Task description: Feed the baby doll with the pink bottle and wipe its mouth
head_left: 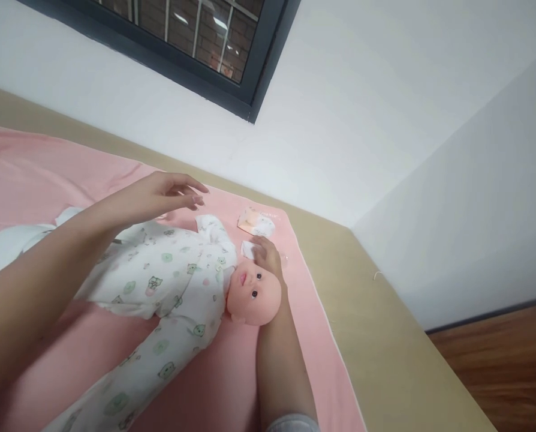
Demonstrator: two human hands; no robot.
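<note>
A baby doll (253, 294) in a white printed sleepsuit (169, 276) lies on a pink blanket (34, 180). My left hand (169, 192) hovers above the doll's body, fingers stretched out and holding nothing. My right hand (267, 255) rests behind the doll's head, fingers lying on a small white wipe (247, 248). A pack of wipes (256, 222) lies just beyond it.
The blanket covers a tan bed (376, 336) pushed into a corner of white walls. A dark-framed window (196, 42) is above. White cloth (11, 240) lies at the left. Wooden floor (511, 372) shows at the right.
</note>
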